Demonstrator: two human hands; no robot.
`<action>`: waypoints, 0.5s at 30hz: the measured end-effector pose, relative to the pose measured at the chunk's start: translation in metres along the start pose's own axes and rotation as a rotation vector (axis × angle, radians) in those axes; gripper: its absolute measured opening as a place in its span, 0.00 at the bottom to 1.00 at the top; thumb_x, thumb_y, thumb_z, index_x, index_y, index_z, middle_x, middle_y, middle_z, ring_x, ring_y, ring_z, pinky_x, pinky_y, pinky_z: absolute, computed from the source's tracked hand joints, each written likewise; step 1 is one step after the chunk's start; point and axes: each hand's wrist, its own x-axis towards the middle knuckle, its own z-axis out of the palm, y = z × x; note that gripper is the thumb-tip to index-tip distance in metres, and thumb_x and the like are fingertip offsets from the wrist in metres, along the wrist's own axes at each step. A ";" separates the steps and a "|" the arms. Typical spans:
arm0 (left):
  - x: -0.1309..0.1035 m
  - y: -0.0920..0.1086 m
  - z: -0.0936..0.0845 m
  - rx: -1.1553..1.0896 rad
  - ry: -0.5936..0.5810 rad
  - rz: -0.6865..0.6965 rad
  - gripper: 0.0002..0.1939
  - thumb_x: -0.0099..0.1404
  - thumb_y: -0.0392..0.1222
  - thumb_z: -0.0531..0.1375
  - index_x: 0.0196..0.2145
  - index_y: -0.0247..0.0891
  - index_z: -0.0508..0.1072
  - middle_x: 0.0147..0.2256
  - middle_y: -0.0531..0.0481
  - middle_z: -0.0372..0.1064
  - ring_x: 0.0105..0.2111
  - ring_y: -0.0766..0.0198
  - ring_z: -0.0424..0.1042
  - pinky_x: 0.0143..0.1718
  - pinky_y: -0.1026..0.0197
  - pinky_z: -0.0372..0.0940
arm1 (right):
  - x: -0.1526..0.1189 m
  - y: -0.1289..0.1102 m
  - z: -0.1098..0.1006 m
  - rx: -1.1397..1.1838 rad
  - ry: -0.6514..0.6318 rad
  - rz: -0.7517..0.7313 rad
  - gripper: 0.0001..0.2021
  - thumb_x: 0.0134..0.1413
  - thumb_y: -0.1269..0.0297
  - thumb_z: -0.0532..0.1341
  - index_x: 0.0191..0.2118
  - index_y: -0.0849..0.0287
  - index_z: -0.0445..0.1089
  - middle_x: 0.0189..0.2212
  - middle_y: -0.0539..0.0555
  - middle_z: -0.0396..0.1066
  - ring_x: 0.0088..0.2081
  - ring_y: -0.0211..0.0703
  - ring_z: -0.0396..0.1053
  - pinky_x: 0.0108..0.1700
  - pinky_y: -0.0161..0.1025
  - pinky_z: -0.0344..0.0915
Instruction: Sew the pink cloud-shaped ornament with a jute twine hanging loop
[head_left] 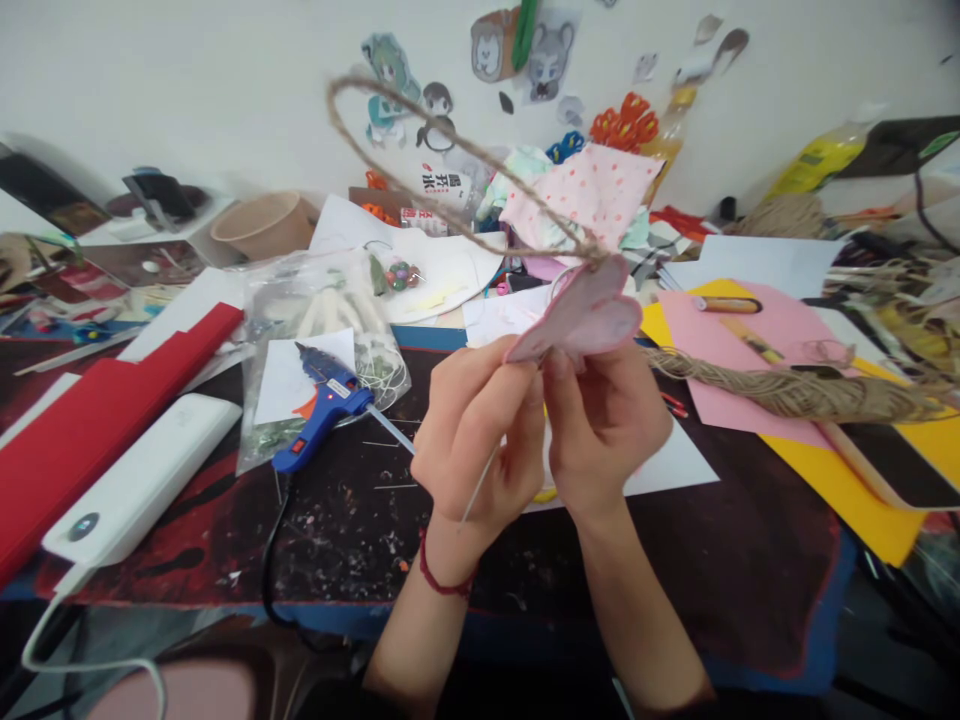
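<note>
A pale pink heart-shaped piece point(581, 312), perhaps paper or cloth, is held up over the table between my two hands. From its top rises a long twine loop point(450, 130), knotted where it meets the heart. My left hand point(472, 430) is closed, pinching the heart's left end; a thin pale strand point(480, 488) runs down across this hand. My right hand point(607, 425) is also closed, its thumb and fingers pressed to the heart's lower edge. Whatever lies between the fingertips is too small to make out.
To the left lie a blue glue gun point(330, 405), a white power bank point(142, 480) and a long red strip point(112, 430). A twine bundle point(810, 390) crosses pink and yellow sheets on the right. Papers, bottles and a clay-coloured pot point(262, 228) crowd the back.
</note>
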 end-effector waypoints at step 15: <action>0.005 0.006 0.002 0.237 0.014 0.207 0.24 0.64 0.34 0.67 0.56 0.51 0.73 0.46 0.49 0.77 0.45 0.52 0.79 0.46 0.45 0.75 | -0.003 0.003 0.000 0.020 0.000 0.003 0.07 0.61 0.70 0.63 0.42 0.50 0.74 0.27 0.47 0.69 0.29 0.39 0.67 0.31 0.40 0.67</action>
